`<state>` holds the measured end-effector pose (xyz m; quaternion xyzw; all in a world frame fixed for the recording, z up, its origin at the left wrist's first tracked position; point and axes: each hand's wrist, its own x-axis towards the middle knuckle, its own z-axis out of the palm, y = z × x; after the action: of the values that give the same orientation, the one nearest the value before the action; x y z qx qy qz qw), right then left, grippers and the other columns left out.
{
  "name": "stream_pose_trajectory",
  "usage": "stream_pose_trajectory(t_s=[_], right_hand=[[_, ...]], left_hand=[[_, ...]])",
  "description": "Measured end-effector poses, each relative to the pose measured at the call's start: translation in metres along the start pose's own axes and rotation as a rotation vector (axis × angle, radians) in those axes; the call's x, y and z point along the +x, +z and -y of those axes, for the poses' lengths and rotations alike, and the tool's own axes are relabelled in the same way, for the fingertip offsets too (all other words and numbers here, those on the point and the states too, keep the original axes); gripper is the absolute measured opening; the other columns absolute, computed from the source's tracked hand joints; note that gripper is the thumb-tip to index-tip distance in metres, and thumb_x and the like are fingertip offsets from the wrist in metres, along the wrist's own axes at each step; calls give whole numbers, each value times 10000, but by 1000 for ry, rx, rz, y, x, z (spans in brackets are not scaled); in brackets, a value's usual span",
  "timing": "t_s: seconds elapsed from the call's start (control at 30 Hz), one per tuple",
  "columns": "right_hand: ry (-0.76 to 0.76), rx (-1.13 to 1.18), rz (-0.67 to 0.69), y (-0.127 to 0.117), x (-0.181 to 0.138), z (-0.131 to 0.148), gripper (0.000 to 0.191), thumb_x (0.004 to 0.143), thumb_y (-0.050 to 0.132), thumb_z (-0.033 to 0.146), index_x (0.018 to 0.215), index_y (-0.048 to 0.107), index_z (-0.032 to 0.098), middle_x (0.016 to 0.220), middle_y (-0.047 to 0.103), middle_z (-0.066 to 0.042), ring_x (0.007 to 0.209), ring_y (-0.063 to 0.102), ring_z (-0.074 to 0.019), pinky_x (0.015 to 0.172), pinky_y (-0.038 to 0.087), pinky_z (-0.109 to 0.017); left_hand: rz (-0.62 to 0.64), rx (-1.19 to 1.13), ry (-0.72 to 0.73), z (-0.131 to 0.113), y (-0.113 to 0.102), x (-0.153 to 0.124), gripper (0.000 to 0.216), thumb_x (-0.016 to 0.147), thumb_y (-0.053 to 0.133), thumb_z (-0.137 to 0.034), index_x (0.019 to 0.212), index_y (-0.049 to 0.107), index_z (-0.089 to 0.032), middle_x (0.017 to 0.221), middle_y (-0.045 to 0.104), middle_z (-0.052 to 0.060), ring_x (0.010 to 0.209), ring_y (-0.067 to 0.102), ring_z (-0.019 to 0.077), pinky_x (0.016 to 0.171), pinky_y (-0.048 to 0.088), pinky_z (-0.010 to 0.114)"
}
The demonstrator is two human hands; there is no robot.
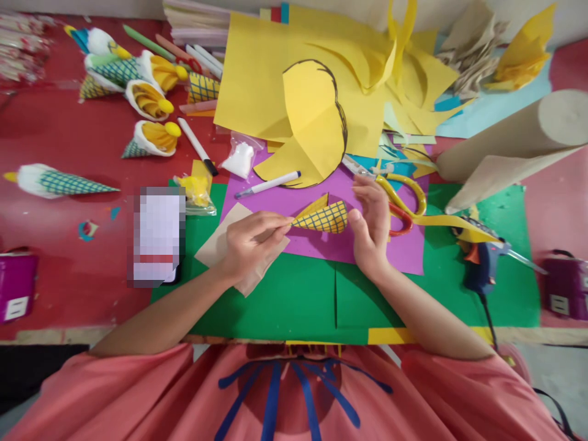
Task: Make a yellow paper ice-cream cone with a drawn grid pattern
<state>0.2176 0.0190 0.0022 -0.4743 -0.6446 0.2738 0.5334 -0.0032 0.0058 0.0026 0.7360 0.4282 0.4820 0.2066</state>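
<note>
My left hand (257,242) pinches the pointed tip of a small yellow paper cone (326,218) with a blue grid drawn on it. The cone lies sideways, its wide end facing right, and a flap of paper stands up along its top edge. Beside that wide end is my right hand (371,226), fingers apart and holding nothing; whether a fingertip touches the cone I cannot tell. A beige paper piece (220,245) lies under my left hand. Behind the cone, a marker (269,185) rests on purple paper (303,245). Yellow-handled scissors (407,184) lie behind my right hand.
A glue gun (480,263) lies at the right, near a brown paper roll (500,138). Yellow sheets (252,79) cover the back, with a black-outlined cutout (316,122). Several finished cones (151,138) and a phone (158,236) are at the left. Green paper (275,312) covers the front.
</note>
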Motion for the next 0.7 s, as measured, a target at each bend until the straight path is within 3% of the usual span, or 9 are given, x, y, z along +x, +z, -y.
stream_pose_trajectory(t_s=[0.1, 0.17, 0.27, 0.47, 0.7], right_hand=[[-418, -322, 57, -2, -4, 6, 302, 880, 579, 313, 1178, 544, 277, 1252, 591, -77, 1215, 516, -260, 1026, 398, -462], [-544, -446, 191, 0, -6, 8, 308, 872, 610, 283, 1175, 557, 282, 1143, 669, -46, 1121, 577, -229, 1003, 405, -421], [-550, -487, 299, 4, -8, 9, 283, 883, 611, 245, 1165, 583, 251, 1056, 717, -31, 1044, 610, -195, 954, 415, -380], [-525, -369, 318, 6, -8, 5, 237, 896, 579, 183, 1126, 634, 205, 1016, 716, -67, 946, 630, -171, 818, 459, -342], [-455, -292, 379, 4, -8, 5, 254, 891, 571, 191, 1133, 640, 228, 993, 717, -67, 915, 643, -192, 782, 485, -357]], left_hand=[[8, 13, 0, -1, 1, 1, 176, 787, 689, -126, 932, 707, -224, 858, 749, -18, 775, 698, 100, 719, 558, 199], [47, 7, 4, -2, 1, 1, 182, 789, 686, -123, 942, 704, -219, 871, 749, -13, 789, 699, 103, 735, 560, 198], [95, -1, 7, -4, 1, 0, 215, 795, 676, -110, 983, 694, -213, 906, 747, -5, 816, 700, 105, 769, 560, 202], [116, 4, 34, -4, 0, -1, 220, 806, 669, -116, 1003, 691, -211, 919, 751, 1, 817, 705, 107, 775, 563, 198], [143, 14, 91, -4, -1, 0, 232, 814, 662, -125, 1027, 685, -212, 911, 751, 8, 811, 706, 109, 772, 558, 195]])
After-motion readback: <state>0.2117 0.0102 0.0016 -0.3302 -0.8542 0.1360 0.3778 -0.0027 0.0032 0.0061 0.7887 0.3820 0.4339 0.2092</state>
